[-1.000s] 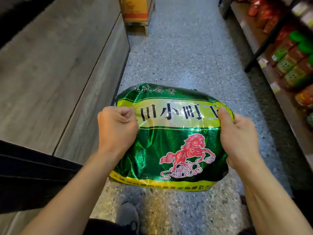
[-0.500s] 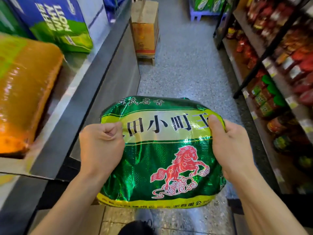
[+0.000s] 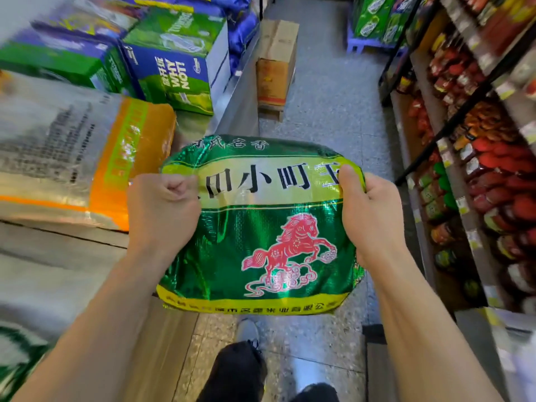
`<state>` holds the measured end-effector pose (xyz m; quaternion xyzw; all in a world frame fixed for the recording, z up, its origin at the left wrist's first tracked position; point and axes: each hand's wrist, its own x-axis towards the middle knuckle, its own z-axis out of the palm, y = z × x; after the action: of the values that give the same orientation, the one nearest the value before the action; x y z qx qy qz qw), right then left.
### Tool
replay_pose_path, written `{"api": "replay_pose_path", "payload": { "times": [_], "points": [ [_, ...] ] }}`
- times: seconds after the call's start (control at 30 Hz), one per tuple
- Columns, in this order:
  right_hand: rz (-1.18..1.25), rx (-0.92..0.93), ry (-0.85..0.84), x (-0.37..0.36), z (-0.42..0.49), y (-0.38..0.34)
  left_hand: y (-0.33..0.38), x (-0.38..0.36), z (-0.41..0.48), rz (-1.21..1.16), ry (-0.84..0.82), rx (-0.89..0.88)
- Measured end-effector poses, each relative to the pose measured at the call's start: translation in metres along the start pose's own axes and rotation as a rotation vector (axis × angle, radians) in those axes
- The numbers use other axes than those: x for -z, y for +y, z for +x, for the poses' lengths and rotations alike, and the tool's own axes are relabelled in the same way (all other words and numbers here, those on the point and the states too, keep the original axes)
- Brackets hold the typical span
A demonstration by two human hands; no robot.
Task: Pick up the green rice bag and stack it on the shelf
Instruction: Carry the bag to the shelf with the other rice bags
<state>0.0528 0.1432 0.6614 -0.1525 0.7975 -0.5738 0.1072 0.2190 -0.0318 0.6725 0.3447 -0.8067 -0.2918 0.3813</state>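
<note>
the green rice bag [image 3: 261,227] hangs in the air above the aisle floor [image 3: 327,111], face up, between both hands. the left hand [image 3: 162,210] is clenched on its upper left edge, the right hand [image 3: 371,216] grasps its upper right edge. the shelf [image 3: 58,242] with an orange sack [image 3: 87,152] lies just to the left.

Shelf [image 3: 232,111]: metal ledge along the left.
On it: orange sack [image 3: 87,158] near the front edge; blue-green boxes [image 3: 171,68] behind.
Floor [image 3: 327,111]: speckled; cardboard box [image 3: 275,62] beside the shelf's far end.
</note>
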Motion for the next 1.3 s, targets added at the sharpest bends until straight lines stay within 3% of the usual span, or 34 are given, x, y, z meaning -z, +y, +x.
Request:
{"api": "replay_pose_path", "payload": {
  "times": [0.27, 0.73, 1.3],
  "points": [
    [0.019, 0.019, -0.026, -0.008, -0.028, -0.067, 0.028, 0.076, 0.007, 0.027, 0.065, 0.137],
    [0.037, 0.051, -0.271, -0.048, -0.037, -0.122, 0.043, 0.146, 0.005, 0.069, 0.233, 0.274],
    [0.066, 0.294, -0.790, -0.077, -0.051, -0.152, 0.074, 0.183, -0.096, 0.154, 0.669, 0.464]
  ]
}}
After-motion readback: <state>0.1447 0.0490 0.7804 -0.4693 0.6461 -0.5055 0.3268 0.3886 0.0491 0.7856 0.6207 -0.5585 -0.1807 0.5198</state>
